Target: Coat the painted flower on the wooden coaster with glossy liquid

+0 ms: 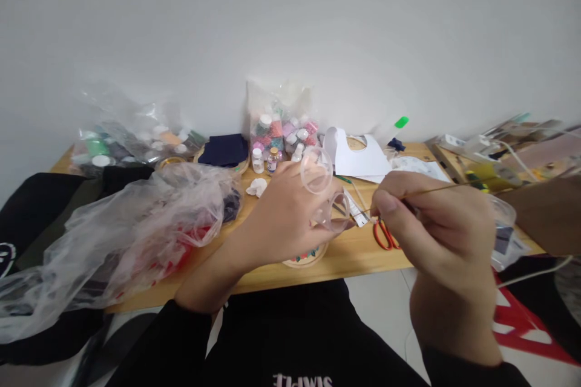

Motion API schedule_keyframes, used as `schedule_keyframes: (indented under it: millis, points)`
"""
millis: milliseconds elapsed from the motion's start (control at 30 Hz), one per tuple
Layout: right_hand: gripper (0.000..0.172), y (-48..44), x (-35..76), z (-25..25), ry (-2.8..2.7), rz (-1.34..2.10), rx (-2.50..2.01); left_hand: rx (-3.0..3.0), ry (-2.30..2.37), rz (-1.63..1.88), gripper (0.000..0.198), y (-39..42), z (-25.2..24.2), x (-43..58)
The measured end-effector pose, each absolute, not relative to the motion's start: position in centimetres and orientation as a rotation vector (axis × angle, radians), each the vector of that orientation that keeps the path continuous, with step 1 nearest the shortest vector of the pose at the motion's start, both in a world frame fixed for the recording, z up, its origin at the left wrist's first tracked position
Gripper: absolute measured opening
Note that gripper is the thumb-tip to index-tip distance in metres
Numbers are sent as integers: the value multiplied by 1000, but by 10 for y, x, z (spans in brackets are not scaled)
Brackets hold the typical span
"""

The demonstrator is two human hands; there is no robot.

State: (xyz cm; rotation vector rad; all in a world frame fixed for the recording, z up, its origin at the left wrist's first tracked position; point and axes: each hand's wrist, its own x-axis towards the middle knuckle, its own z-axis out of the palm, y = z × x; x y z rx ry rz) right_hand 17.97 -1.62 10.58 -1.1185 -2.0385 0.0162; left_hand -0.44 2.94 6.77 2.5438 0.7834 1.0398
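Note:
My left hand point(285, 214) is closed round a small clear plastic container point(324, 193) with round rims, held above the wooden table point(363, 254). My right hand point(436, 224) pinches a thin thread or needle point(445, 188) between thumb and forefinger, its tip close to the container. An embroidery hoop point(305, 257) with red and green stitching lies under my left hand. Red-handled scissors point(385, 234) lie on the table between my hands.
A crumpled clear plastic bag point(136, 224) covers the table's left. Bead bottles in a bag point(281, 130), dark blue cloth on a hoop point(224, 150), white paper point(358, 157) and a green-capped bottle point(399, 123) stand at the back. Boxes and a cable point(512, 157) lie right.

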Motion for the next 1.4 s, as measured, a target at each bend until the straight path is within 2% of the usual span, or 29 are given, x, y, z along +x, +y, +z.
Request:
schedule_keyframes:
  millis: [600, 1400]
  points:
    - [20, -19, 181, 107, -1982, -69, -1170, 2559, 793, 1092, 18, 31, 66, -4]
    - [26, -18, 179, 108, -2051, 20, -1107, 2605, 827, 1033, 21, 32, 65, -5]
